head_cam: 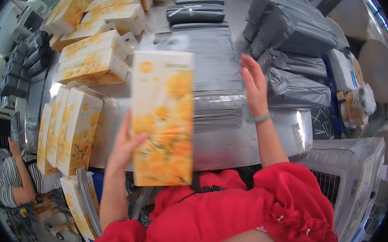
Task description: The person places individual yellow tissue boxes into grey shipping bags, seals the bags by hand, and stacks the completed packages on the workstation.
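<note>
My left hand (126, 141) holds a tall white package with a yellow flower print (164, 120) by its left edge, tilted slightly over the near part of the metal table (225, 153). A hang tab with holes stands at its top. Some of its outline is blurred. My right hand (254, 83) is raised with fingers apart and holds nothing; it is just right of a stack of flat grey plastic mailing bags (212, 61). The package hides part of that stack's left side.
More flower-printed packages (90, 61) stand at the left, others (79, 132) lean nearer. Filled grey plastic bags (289, 24) are piled at the right, beside tape rolls (354, 109). Below right is a grey plastic crate (352, 168). A person in a striped top (17, 176) works at far left.
</note>
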### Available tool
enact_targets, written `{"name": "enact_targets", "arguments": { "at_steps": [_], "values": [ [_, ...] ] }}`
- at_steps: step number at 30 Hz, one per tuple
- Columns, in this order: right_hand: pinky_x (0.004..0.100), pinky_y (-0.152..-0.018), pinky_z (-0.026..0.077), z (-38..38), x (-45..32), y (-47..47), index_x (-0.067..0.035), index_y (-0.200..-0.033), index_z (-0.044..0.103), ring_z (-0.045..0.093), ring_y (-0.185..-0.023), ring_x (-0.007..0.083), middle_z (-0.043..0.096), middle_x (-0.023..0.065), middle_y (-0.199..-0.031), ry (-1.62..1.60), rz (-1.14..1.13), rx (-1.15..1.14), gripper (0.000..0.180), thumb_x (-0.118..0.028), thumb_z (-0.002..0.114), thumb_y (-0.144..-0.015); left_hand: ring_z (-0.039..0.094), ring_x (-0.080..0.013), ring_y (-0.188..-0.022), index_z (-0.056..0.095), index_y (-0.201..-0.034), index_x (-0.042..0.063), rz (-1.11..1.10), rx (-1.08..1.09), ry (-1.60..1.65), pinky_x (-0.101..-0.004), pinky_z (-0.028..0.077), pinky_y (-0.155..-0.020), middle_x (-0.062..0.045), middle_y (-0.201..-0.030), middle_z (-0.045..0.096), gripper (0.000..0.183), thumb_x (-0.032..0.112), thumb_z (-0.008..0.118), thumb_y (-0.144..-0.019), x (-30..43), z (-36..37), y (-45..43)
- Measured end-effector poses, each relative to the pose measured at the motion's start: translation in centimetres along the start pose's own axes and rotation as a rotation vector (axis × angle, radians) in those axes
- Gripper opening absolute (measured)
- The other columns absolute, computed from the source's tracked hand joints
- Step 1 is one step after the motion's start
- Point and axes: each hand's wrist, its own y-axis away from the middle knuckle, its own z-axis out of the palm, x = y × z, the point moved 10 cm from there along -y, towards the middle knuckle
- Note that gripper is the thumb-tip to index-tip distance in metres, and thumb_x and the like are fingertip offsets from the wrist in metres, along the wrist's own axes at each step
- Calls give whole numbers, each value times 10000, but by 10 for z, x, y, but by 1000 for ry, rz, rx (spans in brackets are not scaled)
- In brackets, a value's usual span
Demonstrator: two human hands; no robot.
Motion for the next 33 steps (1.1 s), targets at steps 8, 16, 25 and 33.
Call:
{"name": "enact_targets", "arguments": {
  "at_steps": [8,16,25,33],
  "values": [
    [275,-753,443,-61,155,52,-10,-1007,570,563,-839,137,619,77,-888,281,458,-219,246,-207,429,-964,587,-350,-872,581,-1013,3,735,-147,-1208,-397,476,-793,-145,-906,623,250,85,606,-778,-23,119,-104],
    [378,-701,480,-31,56,39,-19,-856,572,563,-808,336,577,151,-855,744,-300,-183,96,6,595,-767,569,-368,-844,522,-843,-23,974,1,-907,-399,479,-712,-187,-911,567,71,-41,544,-778,-3,130,-100],
    [455,-589,484,-33,96,73,-70,-759,605,598,-683,373,620,165,-743,1168,82,-679,144,-171,512,-803,567,-440,-845,590,-951,-8,148,-201,-1156,-482,467,-705,-254,-858,609,234,177,556,-811,-93,110,-95],
    [401,-610,501,-55,51,158,-16,-856,637,649,-690,332,645,189,-740,995,251,-825,181,-163,541,-813,592,-392,-719,596,-721,22,17,-195,-1293,-466,462,-604,-187,-739,614,198,212,643,-753,-124,72,1]
  ]
}}
